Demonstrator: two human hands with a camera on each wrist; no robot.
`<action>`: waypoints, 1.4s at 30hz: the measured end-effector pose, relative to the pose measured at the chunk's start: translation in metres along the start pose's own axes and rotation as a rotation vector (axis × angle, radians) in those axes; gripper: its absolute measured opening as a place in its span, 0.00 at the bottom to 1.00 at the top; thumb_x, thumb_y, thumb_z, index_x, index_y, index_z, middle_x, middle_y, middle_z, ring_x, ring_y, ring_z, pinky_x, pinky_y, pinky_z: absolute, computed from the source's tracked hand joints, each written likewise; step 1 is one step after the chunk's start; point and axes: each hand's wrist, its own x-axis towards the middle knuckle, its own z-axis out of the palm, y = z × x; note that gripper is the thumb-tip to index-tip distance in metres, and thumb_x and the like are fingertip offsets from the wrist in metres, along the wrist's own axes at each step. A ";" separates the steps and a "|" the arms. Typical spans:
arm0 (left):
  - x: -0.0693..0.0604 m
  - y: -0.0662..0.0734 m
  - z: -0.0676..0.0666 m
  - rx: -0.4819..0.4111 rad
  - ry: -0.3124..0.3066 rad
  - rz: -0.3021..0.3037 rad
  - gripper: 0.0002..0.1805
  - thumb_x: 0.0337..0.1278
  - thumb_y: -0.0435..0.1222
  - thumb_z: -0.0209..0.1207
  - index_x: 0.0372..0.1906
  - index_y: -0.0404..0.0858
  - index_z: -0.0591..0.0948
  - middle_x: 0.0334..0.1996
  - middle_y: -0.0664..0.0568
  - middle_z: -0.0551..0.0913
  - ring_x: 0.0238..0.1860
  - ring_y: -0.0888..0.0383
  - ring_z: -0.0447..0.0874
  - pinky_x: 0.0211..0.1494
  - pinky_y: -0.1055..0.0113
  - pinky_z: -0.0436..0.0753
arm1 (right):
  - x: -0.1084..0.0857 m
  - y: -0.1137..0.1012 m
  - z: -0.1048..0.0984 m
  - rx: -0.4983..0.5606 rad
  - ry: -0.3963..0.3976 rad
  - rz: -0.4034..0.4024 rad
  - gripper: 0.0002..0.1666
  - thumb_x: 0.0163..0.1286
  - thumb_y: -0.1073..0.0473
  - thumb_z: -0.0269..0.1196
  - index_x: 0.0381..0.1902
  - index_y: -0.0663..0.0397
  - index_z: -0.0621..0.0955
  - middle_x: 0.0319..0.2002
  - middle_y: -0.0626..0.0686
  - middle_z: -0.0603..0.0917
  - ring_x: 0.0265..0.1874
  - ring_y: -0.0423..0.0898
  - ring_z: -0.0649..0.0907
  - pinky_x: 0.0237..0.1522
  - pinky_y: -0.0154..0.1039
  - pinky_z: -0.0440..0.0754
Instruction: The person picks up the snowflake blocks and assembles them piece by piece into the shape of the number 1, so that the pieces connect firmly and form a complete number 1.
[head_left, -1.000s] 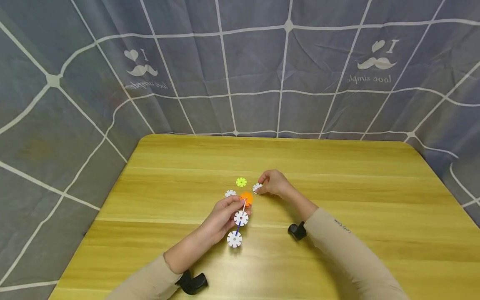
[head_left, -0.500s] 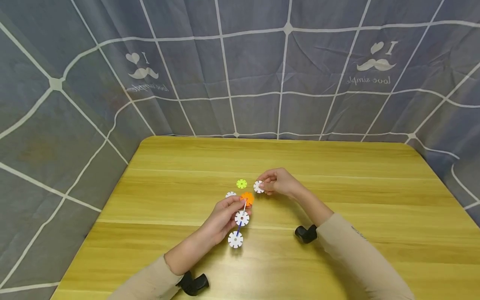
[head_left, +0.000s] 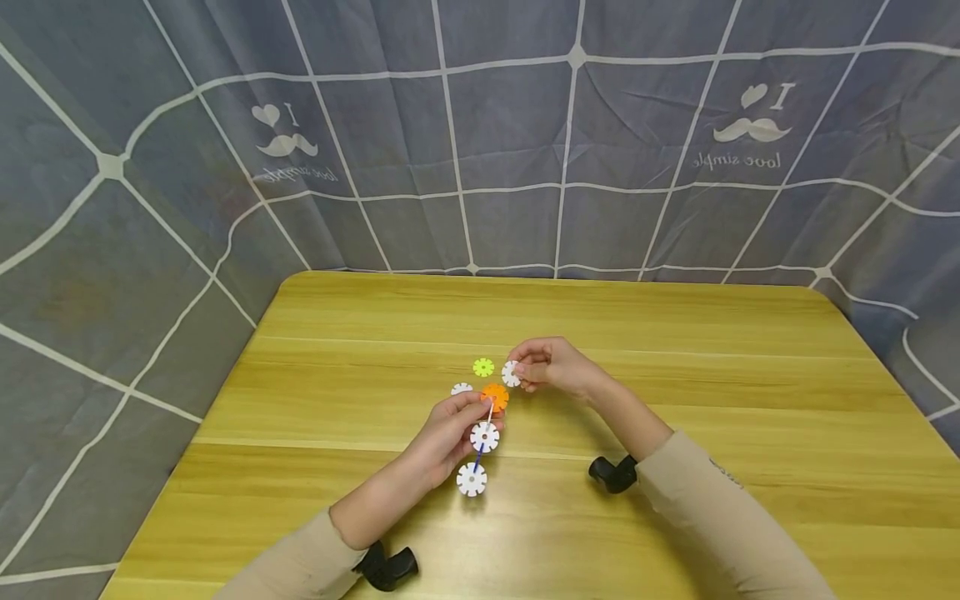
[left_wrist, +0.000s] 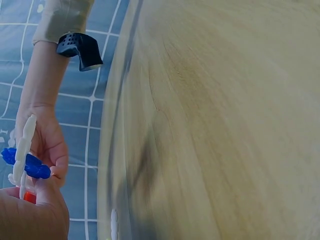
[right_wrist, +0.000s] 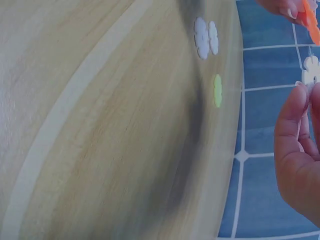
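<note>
My left hand (head_left: 444,442) pinches a chain of joined notched discs near its far end, at the orange disc (head_left: 495,397). Below the fingers come a white disc (head_left: 484,437), a blue disc (head_left: 478,457) seen edge-on and another white disc (head_left: 472,479). Between finger and thumb my right hand (head_left: 558,367) holds a single white disc (head_left: 511,373), just right of and beyond the orange one, with a small gap between them. In the right wrist view this white disc (right_wrist: 311,73) stands upright in the fingertips, close to the orange disc (right_wrist: 312,24).
A yellow-green disc (head_left: 483,367) lies on the wooden table (head_left: 675,333) beyond the hands. Loose white discs (right_wrist: 201,38) lie near it, partly hidden by the left hand in the head view. Black wrist mounts sit on both forearms. A grey curtain hangs behind.
My right hand has lifted its white disc, first drawing slightly right, then moving slightly left toward the orange disc. The left hand and its chain have barely moved.
</note>
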 end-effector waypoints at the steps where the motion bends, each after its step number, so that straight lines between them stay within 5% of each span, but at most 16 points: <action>1: 0.000 0.000 0.000 -0.002 -0.002 0.000 0.04 0.66 0.30 0.49 0.37 0.35 0.74 0.30 0.53 0.82 0.29 0.64 0.82 0.30 0.77 0.81 | 0.000 0.000 0.001 0.002 -0.004 -0.004 0.10 0.66 0.73 0.55 0.44 0.75 0.74 0.28 0.51 0.77 0.24 0.41 0.77 0.31 0.32 0.81; 27: -0.001 -0.002 0.001 -0.002 -0.025 0.000 0.04 0.67 0.30 0.48 0.38 0.33 0.73 0.31 0.50 0.82 0.29 0.63 0.82 0.33 0.74 0.82 | -0.003 -0.001 0.008 0.025 -0.115 -0.084 0.04 0.67 0.72 0.54 0.39 0.71 0.74 0.28 0.52 0.76 0.26 0.44 0.76 0.35 0.37 0.80; 37: -0.001 -0.003 0.000 0.005 -0.005 0.002 0.04 0.67 0.30 0.49 0.39 0.32 0.73 0.31 0.50 0.82 0.29 0.63 0.83 0.32 0.74 0.82 | -0.006 -0.006 0.012 0.104 -0.069 -0.011 0.18 0.67 0.70 0.55 0.50 0.82 0.70 0.32 0.53 0.79 0.31 0.43 0.81 0.46 0.47 0.81; 42: -0.002 -0.003 0.001 0.005 0.022 0.010 0.04 0.66 0.30 0.49 0.38 0.32 0.74 0.31 0.49 0.82 0.28 0.63 0.83 0.31 0.75 0.82 | -0.009 -0.006 0.016 0.127 -0.033 -0.005 0.20 0.67 0.68 0.57 0.52 0.80 0.71 0.41 0.64 0.81 0.34 0.44 0.83 0.49 0.51 0.78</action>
